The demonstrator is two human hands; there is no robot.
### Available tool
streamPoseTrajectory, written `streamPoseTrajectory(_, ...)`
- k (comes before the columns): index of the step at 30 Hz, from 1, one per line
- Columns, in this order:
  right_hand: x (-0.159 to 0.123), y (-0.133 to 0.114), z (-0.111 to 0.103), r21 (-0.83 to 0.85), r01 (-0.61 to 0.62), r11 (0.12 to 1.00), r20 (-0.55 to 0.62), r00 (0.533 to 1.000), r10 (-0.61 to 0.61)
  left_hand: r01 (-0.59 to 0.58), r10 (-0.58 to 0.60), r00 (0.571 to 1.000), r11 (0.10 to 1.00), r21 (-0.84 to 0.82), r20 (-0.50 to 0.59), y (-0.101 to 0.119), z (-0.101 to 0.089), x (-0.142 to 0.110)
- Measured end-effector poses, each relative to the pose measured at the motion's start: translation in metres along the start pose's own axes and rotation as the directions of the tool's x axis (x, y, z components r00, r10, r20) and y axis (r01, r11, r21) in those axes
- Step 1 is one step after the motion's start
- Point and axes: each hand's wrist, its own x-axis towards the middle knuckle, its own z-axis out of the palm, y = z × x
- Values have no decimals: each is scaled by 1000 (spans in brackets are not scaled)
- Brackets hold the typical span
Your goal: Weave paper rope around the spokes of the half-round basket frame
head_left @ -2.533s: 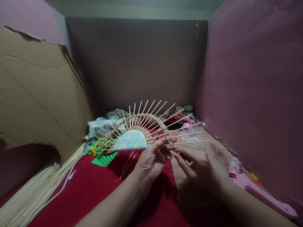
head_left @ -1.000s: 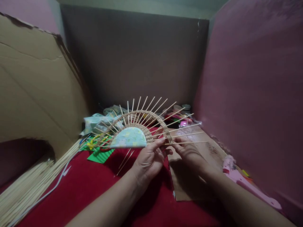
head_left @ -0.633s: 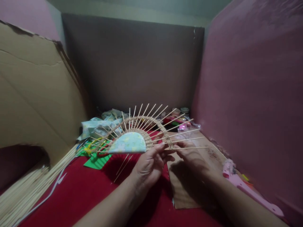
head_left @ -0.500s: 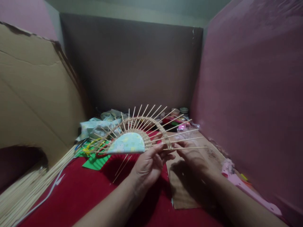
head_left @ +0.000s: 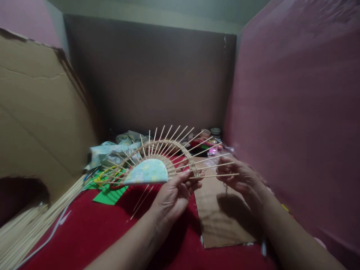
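Observation:
A half-round woven piece point(head_left: 146, 170) has a pale flower-patterned middle, a band of wicker around it and several thin sticks fanning outward. My left hand point(head_left: 171, 197) is closed on its lower right corner and holds it above the red cloth point(head_left: 92, 232). My right hand point(head_left: 244, 182) hovers at the tips of the lowest sticks on the right, fingers curled together. Whether a strand or a stick sits between them is hidden.
A thick bundle of long sticks point(head_left: 30, 225) and a white cord point(head_left: 53, 232) lie at the lower left under a leaning cardboard sheet point(head_left: 36, 112). A flat cardboard piece point(head_left: 222, 213) lies under my right hand. Green paper point(head_left: 108, 195), pale fabric point(head_left: 109, 152) and small clutter point(head_left: 208, 142) sit behind.
My right hand has drawn away from the woven edge, moving right along the lowest sticks to their tips. My left hand keeps its hold. The view has shifted slightly right.

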Motion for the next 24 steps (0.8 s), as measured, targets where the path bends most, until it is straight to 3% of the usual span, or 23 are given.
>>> streamPoseTrajectory(5, -3, -7, -9, 135, 35, 990, -90, 996, -23, -9, 10, 1000, 999, -36, 17, -1, -2, 1)
streamPoseTrajectory(11, -5, -8, -16, 148, 52, 988, 141, 987, -73, -28, 28, 1000, 999, -18, -2, 1, 2, 0)
streamPoseTrajectory(18, -5, -13, -13, 190, 232, 954, 118, 959, -256, -34, 33, 999, 999, -32, -33, -1, 3, 1)
streamPoseTrajectory(20, -2, -12, -13, 196, 223, 955, 89, 966, -244, -20, 19, 999, 999, -38, -29, -2, 2, 0)
streamPoseTrajectory(24, 9, -4, -13, 159, 88, 983, 57, 994, -98, 17, -18, 1000, 999, -41, -17, -2, 4, -2)
